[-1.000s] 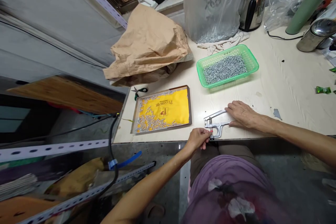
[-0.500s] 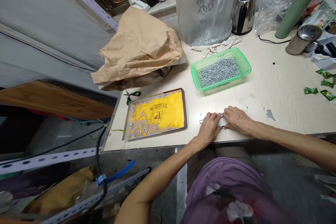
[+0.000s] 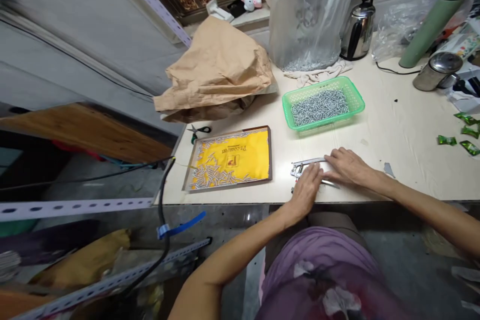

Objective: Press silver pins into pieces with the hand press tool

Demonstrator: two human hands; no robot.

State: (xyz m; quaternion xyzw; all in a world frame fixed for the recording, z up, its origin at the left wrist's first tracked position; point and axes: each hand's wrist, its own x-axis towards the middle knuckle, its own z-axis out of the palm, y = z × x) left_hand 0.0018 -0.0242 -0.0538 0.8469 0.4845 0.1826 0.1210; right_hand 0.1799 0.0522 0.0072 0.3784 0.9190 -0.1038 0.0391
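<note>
On the table near its front edge lies a silver metal mechanism (image 3: 299,168), with two long arms spread apart and a small coil-like part at its left end. My left hand (image 3: 308,185) is closed over the near side of its middle, fingertips pressed together. From the right, my right hand (image 3: 345,164) grips the far arm near its right end, with thumb and fingers drawn in. The near arm pokes out to the right beneath my hands. My fingers hide part of the mechanism.
Left of my hands is a shallow tray (image 3: 269,160) with a yellow cloth and loose silver pins. A green basket (image 3: 322,124) of small metal pieces stands beyond. Scissors (image 3: 198,132), a brown paper bag (image 3: 221,70), a plastic bag (image 3: 307,20), a kettle (image 3: 358,30) and wrapped sweets (image 3: 446,140) surround the area.
The metal piece, flat and narrow before, now shows two arms spread apart. My left hand has shifted slightly toward me. The whole view has moved a little.
</note>
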